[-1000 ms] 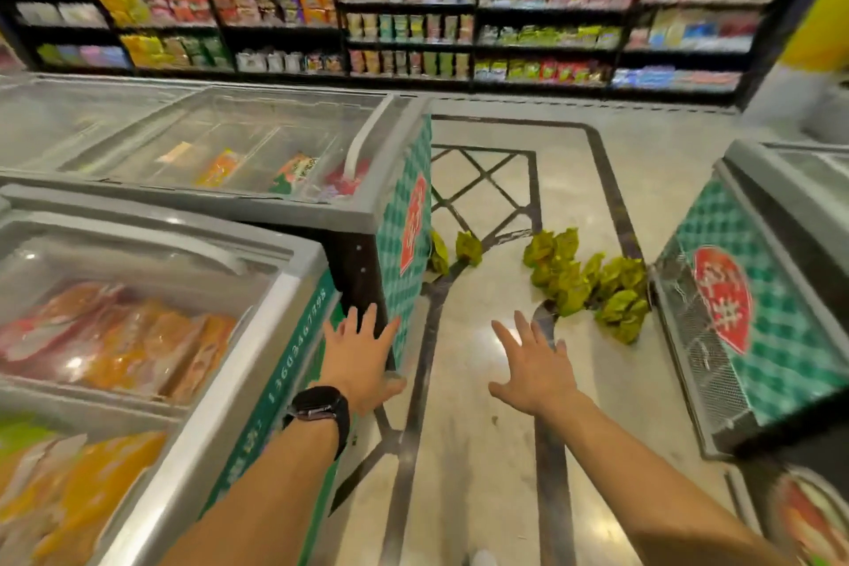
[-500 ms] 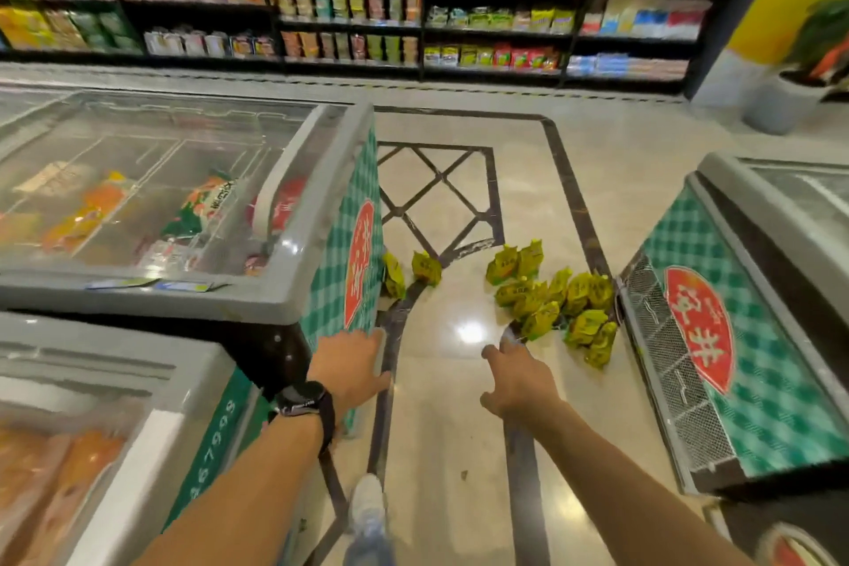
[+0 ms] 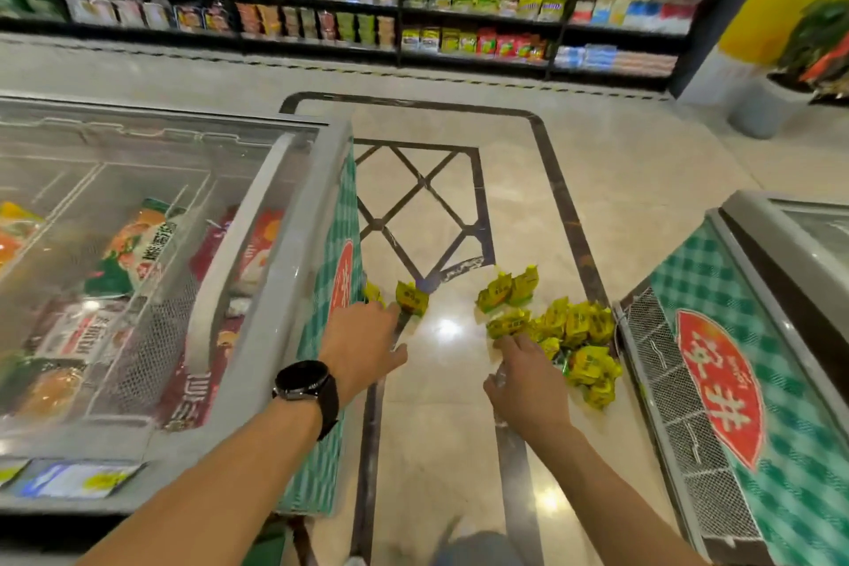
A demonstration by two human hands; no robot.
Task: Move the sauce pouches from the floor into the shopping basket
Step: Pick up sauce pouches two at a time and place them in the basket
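While the left hand (image 3: 363,347) and right hand (image 3: 528,377) are held open with fingers (image 3: 515,342) straight and nothing grasped, the sauce pouches (image 3: 574,331) lying on the floor (image 3: 450,427) just beyond them are best gathered by their edges, a few at once, no shopping basket being seen.

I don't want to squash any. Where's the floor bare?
Bare floor lies between the left hand and right hand and on the diamond pattern beyond. Crowded: pouches heap by the right freezer, two more by the left freezer.
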